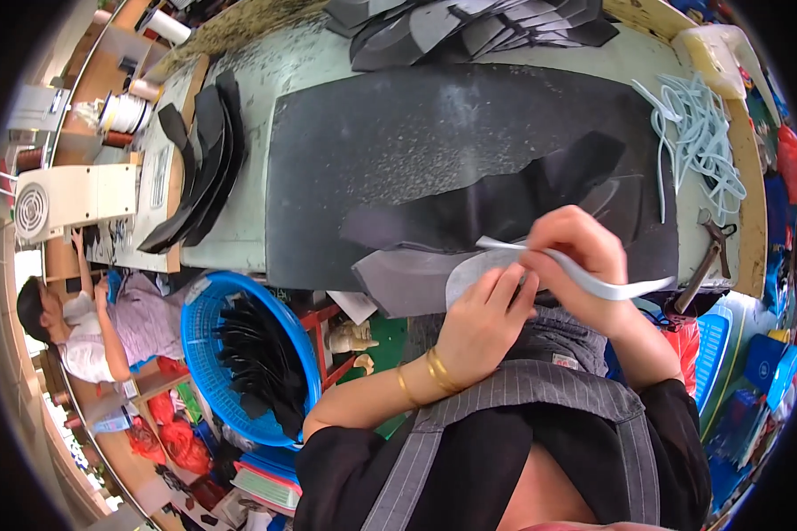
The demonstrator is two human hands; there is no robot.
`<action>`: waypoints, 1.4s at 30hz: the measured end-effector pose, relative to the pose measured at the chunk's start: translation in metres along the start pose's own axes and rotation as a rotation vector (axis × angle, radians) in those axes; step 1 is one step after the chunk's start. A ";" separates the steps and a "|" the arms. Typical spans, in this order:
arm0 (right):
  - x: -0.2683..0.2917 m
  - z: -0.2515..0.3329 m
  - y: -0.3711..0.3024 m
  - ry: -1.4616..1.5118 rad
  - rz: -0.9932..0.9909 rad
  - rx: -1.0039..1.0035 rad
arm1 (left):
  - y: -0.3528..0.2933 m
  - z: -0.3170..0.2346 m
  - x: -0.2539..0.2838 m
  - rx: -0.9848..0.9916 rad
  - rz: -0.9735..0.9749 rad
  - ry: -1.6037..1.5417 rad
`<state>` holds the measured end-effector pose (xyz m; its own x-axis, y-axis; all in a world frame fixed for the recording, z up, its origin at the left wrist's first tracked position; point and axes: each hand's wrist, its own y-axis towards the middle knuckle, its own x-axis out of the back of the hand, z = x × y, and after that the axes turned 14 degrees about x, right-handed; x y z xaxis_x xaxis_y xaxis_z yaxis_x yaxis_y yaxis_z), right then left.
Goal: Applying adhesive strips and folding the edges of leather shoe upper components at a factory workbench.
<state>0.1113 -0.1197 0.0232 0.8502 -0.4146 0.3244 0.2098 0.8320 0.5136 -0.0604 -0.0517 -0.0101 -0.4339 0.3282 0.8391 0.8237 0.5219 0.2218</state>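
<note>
Between my thumb and fingers my right hand pinches a pale narrow strip, whose tail runs back over the wrist. Close beside it, my left hand has its fingers bent together on a light grey cut piece near the mat's front edge. The fingertips of both hands almost meet. A larger grey piece lies next to the left hand, partly past the mat's edge. Just beyond, a long black cut piece rests on the black mat.
Dark cut pieces are heaped at the back. Pale blue strips lie tangled at right, above a metal clamp-like tool. Curved black pieces stand at left. A blue basket holds more black pieces. Another person works at far left.
</note>
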 end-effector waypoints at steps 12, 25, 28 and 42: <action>-0.101 -0.016 -0.005 0.020 0.060 -0.175 | -0.058 0.083 0.011 0.075 -0.196 -0.040; -0.112 -0.011 0.004 -0.056 0.013 -0.388 | -0.053 0.088 0.012 0.113 -0.136 -0.009; -0.081 -0.013 0.001 -0.216 0.110 -0.099 | -0.052 0.088 0.016 0.087 -0.078 0.048; -0.037 -0.010 -0.009 -0.468 0.136 -0.279 | -0.020 0.031 0.018 0.072 -0.020 0.541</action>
<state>0.0824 -0.1077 -0.0012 0.5872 -0.3633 0.7234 0.2869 0.9290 0.2337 -0.0964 -0.0320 -0.0146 -0.1840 -0.1248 0.9750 0.7819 0.5825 0.2222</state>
